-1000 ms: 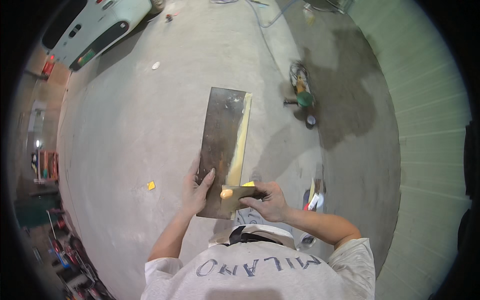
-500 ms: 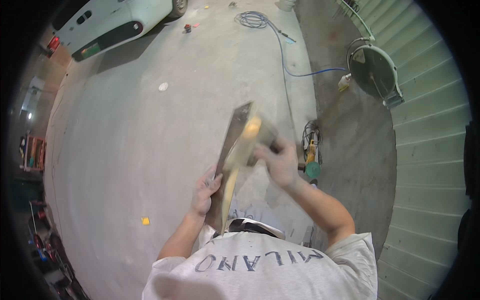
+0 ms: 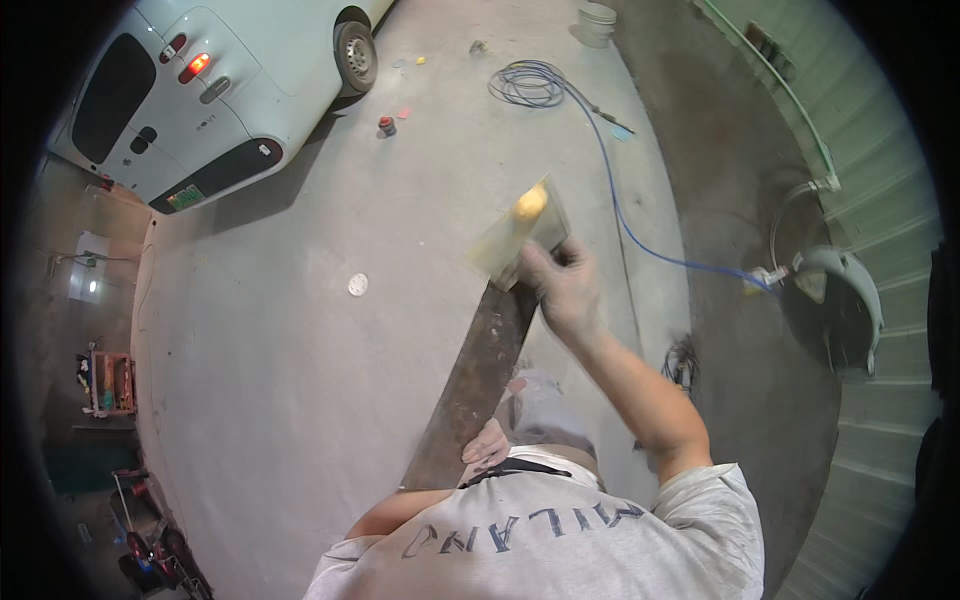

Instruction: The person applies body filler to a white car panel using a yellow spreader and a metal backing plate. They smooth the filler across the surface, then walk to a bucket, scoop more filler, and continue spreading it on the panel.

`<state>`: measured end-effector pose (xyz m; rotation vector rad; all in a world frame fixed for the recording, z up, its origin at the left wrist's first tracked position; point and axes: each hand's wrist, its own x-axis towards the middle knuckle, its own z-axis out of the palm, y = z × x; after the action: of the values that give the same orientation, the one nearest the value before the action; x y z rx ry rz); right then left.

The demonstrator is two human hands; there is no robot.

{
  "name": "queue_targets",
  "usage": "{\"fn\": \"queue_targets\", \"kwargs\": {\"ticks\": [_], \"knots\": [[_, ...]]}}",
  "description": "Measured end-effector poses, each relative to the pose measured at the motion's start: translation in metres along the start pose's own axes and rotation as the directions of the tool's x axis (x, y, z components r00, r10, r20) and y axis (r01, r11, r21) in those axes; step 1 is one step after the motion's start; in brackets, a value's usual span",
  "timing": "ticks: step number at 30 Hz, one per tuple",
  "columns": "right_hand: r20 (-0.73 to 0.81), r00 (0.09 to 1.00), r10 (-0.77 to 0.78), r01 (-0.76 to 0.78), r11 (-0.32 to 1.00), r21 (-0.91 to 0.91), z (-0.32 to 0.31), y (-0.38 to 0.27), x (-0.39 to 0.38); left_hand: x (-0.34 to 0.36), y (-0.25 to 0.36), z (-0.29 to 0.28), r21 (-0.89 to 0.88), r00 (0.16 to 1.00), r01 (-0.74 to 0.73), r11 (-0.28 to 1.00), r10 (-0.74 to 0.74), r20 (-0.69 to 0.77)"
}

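My left hand [image 3: 487,445] grips the near end of a long dark board [image 3: 462,385], which slants away from my body; its face carries pale specks. Farther out, my right hand [image 3: 568,290] is closed on a putty spreader with a thin, pale, see-through blade [image 3: 500,240]. On the blade sits a rounded lump of yellow putty [image 3: 531,203]. The spreader overlaps the far end of the board; whether they touch I cannot tell. Pale dust coats both hands.
A white van [image 3: 235,110] stands at the far left. A blue hose [image 3: 625,220] runs from a coil to a round reel [image 3: 835,310] by the ribbed right wall. A white bucket [image 3: 596,25], a white disc [image 3: 358,285] and a red-topped item [image 3: 387,125] are on the floor.
The view has shifted, bringing in more of the van. My left hand has come nearer my body with the board. The spreader and yellow putty now show beyond the board's far end.
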<state>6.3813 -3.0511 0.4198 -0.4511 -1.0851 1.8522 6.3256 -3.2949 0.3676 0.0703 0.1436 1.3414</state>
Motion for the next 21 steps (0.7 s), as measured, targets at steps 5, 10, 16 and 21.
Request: {"fn": "queue_targets", "kwargs": {"ticks": [5, 10, 16, 21], "knots": [[0.033, 0.998, 0.052, -0.037, 0.936, -0.351, 0.022, -0.019, 0.118, 0.089, 0.093, 0.021, -0.089, 0.995, 0.061, 0.994, -0.054, 0.080], [0.094, 0.989, 0.110, -0.048, 0.863, -0.504, 0.063, 0.005, 0.270, 0.157, 0.219, 0.017, -0.102, 0.978, 0.103, 0.989, -0.082, 0.191], [0.253, 0.953, 0.167, 0.033, 0.772, -0.635, 0.091, 0.046, 0.408, 0.268, 0.361, -0.006, -0.166, 0.980, 0.132, 0.977, -0.103, 0.170], [0.185, 0.979, 0.083, 0.072, 0.714, -0.697, 0.129, 0.041, 0.548, 0.386, 0.505, -0.001, -0.151, 0.957, 0.120, 0.981, -0.074, 0.281]]}}
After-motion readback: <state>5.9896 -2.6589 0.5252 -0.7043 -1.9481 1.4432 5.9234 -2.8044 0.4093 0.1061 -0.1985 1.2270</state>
